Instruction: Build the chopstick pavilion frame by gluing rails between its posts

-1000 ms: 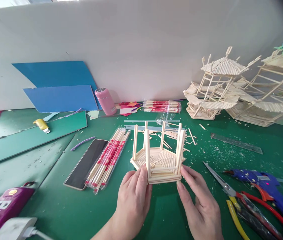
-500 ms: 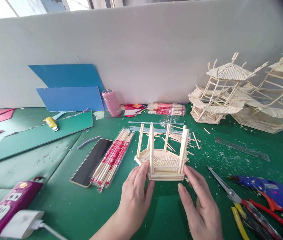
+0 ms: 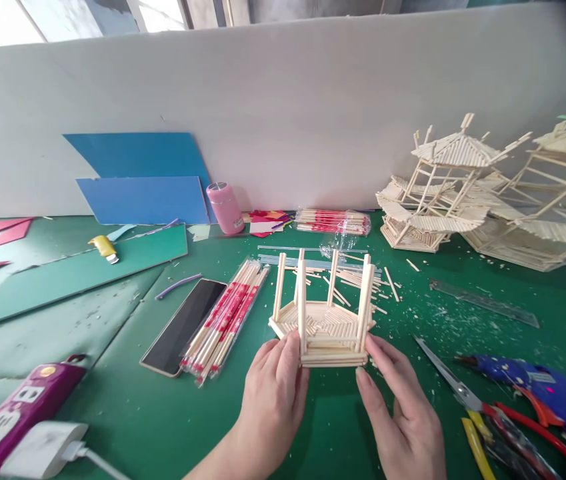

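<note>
A small wooden-stick pavilion frame [image 3: 330, 361] sits low over the green table in front of me, with a many-sided slatted floor and several upright posts. My left hand [image 3: 273, 393] grips its near left corner between thumb and fingers. At the near right corner, my right hand [image 3: 403, 407] has its fingers against the base and the thumb just below the front edge. Beyond the frame lie loose short sticks [image 3: 391, 284] and clear glue sticks [image 3: 273, 260].
Left are a wrapped stick bundle [image 3: 227, 317], a phone [image 3: 183, 327] and a power strip [image 3: 23, 407]. Scissors [image 3: 455, 380], a blue glue gun [image 3: 523, 377] and pliers [image 3: 480, 447] lie right. Finished stick pavilions [image 3: 455, 153] and a pink bottle [image 3: 225, 208] stand behind.
The whole view has shifted slightly, with the background lower in the picture. Both hands keep their places at the frame's near corners.
</note>
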`<control>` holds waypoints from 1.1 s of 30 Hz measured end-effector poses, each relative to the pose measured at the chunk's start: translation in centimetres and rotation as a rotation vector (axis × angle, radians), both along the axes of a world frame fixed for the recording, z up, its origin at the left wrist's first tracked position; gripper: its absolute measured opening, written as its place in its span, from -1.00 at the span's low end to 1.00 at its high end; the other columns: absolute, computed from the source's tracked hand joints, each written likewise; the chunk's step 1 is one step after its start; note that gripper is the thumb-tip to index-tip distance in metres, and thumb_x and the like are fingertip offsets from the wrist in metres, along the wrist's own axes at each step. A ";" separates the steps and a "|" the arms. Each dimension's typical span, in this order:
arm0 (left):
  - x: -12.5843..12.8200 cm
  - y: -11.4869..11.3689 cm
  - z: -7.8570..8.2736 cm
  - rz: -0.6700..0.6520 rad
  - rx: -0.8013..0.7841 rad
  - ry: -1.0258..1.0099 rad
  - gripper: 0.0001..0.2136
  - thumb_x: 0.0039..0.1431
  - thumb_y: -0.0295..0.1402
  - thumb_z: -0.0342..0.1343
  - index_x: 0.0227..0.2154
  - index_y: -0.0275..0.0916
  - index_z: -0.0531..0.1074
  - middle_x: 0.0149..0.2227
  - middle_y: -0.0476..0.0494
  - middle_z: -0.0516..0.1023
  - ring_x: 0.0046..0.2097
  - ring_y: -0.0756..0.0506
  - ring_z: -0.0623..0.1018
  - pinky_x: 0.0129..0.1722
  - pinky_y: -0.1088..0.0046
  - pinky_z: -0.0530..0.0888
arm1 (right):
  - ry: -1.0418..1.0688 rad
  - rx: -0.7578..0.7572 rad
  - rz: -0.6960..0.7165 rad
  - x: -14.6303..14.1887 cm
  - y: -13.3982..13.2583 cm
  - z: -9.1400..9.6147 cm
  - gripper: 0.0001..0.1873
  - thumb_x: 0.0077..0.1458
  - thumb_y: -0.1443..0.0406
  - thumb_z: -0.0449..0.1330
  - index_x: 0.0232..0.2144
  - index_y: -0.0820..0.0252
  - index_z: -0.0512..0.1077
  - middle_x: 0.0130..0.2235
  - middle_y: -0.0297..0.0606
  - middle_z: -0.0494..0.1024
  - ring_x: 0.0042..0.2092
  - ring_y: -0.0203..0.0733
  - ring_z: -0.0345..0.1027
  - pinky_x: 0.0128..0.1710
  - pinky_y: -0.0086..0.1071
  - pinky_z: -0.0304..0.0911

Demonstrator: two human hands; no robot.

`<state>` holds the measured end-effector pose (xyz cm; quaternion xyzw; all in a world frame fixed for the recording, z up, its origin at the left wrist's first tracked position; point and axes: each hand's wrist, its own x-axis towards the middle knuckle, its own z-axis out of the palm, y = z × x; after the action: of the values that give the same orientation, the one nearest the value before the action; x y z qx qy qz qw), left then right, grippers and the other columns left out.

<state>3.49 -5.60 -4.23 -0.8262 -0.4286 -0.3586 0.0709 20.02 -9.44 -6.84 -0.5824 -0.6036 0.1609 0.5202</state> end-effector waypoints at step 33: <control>0.1 -0.1 -0.2 -0.009 -0.006 -0.011 -0.72 0.10 -0.60 -0.08 -0.09 -0.42 0.21 -0.36 -0.27 0.51 -0.33 -0.16 0.49 -0.35 0.32 0.48 | 0.049 -0.011 0.003 -0.1 -0.2 0.1 -0.57 0.09 0.37 0.08 0.05 0.10 0.28 0.02 -0.14 0.32 0.03 -0.08 0.25 -0.13 -0.29 0.35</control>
<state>3.56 -5.72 -4.45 -0.8263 -0.4266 -0.3619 0.0644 19.93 -9.66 -6.77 -0.5800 -0.5908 0.1792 0.5314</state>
